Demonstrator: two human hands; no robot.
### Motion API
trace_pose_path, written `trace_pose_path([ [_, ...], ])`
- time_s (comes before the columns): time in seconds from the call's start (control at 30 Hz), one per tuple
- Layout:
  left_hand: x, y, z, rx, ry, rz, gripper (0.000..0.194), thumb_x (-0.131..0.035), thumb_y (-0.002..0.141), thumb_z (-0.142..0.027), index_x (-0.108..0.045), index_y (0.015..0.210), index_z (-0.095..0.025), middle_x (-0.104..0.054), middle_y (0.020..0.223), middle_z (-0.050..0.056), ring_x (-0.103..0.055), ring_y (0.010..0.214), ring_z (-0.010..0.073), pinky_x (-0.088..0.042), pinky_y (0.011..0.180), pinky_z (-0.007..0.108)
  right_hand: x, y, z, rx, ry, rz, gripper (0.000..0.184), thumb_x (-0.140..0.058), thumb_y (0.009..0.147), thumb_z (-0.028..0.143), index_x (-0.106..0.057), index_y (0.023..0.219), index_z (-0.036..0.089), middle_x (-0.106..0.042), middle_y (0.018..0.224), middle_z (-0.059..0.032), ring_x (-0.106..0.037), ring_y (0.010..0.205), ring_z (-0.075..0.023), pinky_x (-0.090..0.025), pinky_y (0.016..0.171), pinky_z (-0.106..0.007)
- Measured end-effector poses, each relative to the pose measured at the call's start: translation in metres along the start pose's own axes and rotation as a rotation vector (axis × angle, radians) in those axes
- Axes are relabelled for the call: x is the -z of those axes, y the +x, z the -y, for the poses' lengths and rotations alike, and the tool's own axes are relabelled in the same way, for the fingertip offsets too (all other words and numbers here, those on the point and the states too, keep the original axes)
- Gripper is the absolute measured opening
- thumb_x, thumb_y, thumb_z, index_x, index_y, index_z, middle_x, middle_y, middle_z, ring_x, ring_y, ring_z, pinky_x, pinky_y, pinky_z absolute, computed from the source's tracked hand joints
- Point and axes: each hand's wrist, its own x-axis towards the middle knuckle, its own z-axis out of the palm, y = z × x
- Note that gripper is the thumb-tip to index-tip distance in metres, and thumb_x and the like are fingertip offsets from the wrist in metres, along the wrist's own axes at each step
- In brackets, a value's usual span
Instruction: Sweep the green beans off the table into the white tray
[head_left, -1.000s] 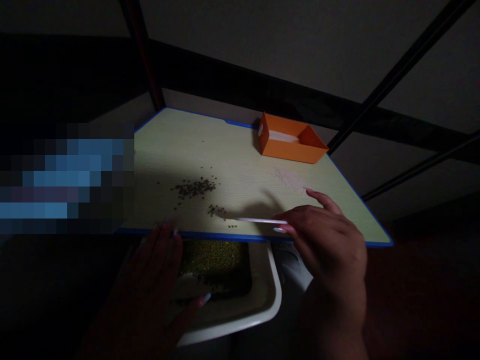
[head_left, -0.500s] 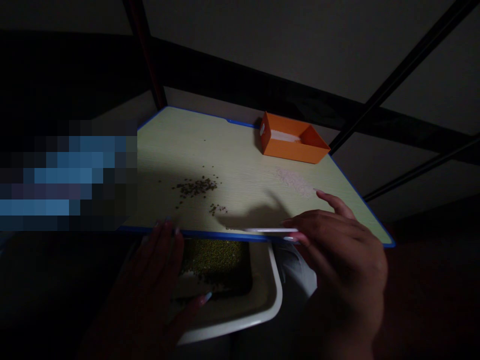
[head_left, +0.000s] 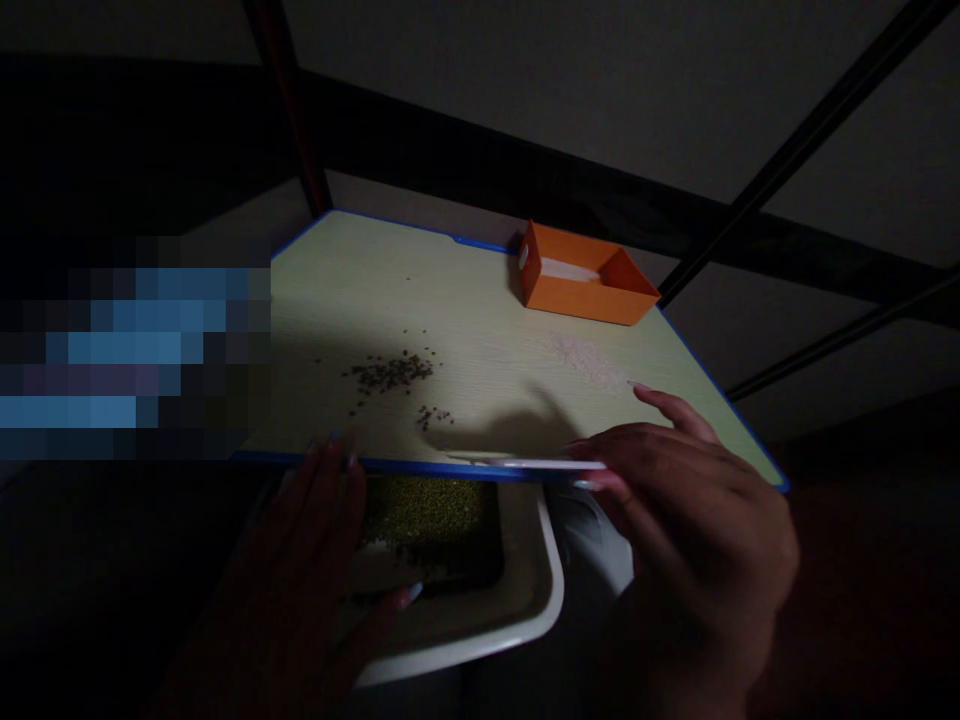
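My right hand (head_left: 705,530) pinches a thin, flat white strip (head_left: 551,464) between thumb and fingers, with the index finger stretched out. The strip lies along the table's blue front edge, near a small cluster of green beans (head_left: 433,416). A larger scatter of dark green beans (head_left: 394,371) is farther back. To the right, white grains like rice (head_left: 589,360) form a loose patch. My left hand (head_left: 300,560) is in shadow, fingers stretched toward the table edge and thumb apart, over a white basin (head_left: 556,580). Green beans (head_left: 442,508) fill the basin's far part.
An orange open box (head_left: 581,308) with white contents stands at the back right of the pale table (head_left: 405,255). A blurred-out blue patch (head_left: 150,340) covers the left side. Behind the table is a panelled wall (head_left: 562,90).
My right hand and the white strip have shifted slightly right and toward me, down to the table's front edge. My left hand has stayed put.
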Motion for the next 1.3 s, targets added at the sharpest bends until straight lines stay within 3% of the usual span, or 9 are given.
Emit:
trace_pose_path([
  [0.23, -0.001, -0.001, 0.001, 0.035, -0.028, 0.025, 0.09, -0.043, 0.088, -0.066, -0.012, 0.161, -0.022, -0.022, 0.174, 0.012, -0.029, 0.158, 0.0384, -0.053, 0.111, 0.061, -0.001, 0.002, 0.002, -0.015, -0.027, 0.045, 0.014, -0.064, 0.099, 0.016, -0.067, 0.089, 0.024, -0.077, 0.084, 0.0073, -0.072, 0.073, -0.0103, -0.042, 0.115, -0.038],
  [0.5, -0.003, -0.003, 0.002, 0.071, -0.057, 0.046, 0.09, -0.047, 0.088, -0.063, -0.008, 0.161, -0.027, -0.021, 0.174, 0.008, -0.027, 0.159, 0.0351, -0.05, 0.115, 0.06, 0.002, -0.001, 0.002, -0.025, -0.044, -0.001, 0.011, -0.067, 0.097, 0.018, -0.067, 0.09, 0.026, -0.076, 0.083, 0.0065, -0.073, 0.072, -0.0136, -0.045, 0.112, -0.043],
  [0.6, -0.004, -0.003, 0.001, 0.054, -0.055, 0.023, 0.092, -0.044, 0.086, -0.068, -0.011, 0.161, -0.026, -0.025, 0.173, 0.011, -0.031, 0.158, 0.0382, -0.05, 0.114, 0.063, 0.0, -0.002, 0.003, -0.047, -0.068, 0.004, 0.012, -0.066, 0.098, 0.018, -0.066, 0.088, 0.025, -0.075, 0.081, 0.0069, -0.072, 0.071, -0.0118, -0.043, 0.113, -0.041],
  [0.73, -0.004, -0.003, 0.001, 0.024, -0.005, 0.004, 0.091, -0.043, 0.088, -0.066, -0.014, 0.16, -0.018, -0.023, 0.173, 0.015, -0.028, 0.159, 0.0371, -0.048, 0.115, 0.057, -0.004, 0.001, 0.016, 0.006, -0.05, 0.041, 0.009, -0.066, 0.1, 0.019, -0.07, 0.092, 0.022, -0.078, 0.082, 0.006, -0.073, 0.072, -0.0108, -0.042, 0.114, -0.041],
  [0.97, -0.006, -0.006, 0.002, 0.065, -0.023, 0.036, 0.093, -0.048, 0.086, -0.063, -0.011, 0.161, -0.022, -0.026, 0.172, 0.012, -0.024, 0.161, 0.034, -0.042, 0.122, 0.055, -0.012, 0.0, 0.038, 0.105, -0.073, 0.095, 0.006, -0.067, 0.098, 0.016, -0.073, 0.099, 0.016, -0.079, 0.08, 0.0044, -0.073, 0.071, -0.0096, -0.042, 0.118, -0.036],
  [1.13, -0.006, -0.005, 0.002, 0.066, -0.04, 0.009, 0.091, -0.046, 0.087, -0.063, -0.011, 0.161, -0.024, -0.024, 0.173, 0.011, -0.028, 0.159, 0.0342, -0.04, 0.123, 0.055, -0.011, 0.0, 0.038, 0.121, -0.134, 0.098, 0.014, -0.06, 0.101, 0.013, -0.073, 0.098, 0.016, -0.079, 0.081, 0.0038, -0.072, 0.071, -0.0094, -0.042, 0.118, -0.034],
  [1.3, -0.006, -0.003, 0.002, 0.029, -0.005, 0.005, 0.09, -0.043, 0.088, -0.064, -0.011, 0.161, -0.021, -0.021, 0.174, 0.011, -0.024, 0.161, 0.032, -0.044, 0.119, 0.052, -0.008, 0.001, 0.032, 0.108, -0.176, 0.133, 0.016, -0.057, 0.102, 0.012, -0.073, 0.099, 0.015, -0.079, 0.083, 0.0022, -0.071, 0.069, -0.0107, -0.044, 0.115, -0.038],
])
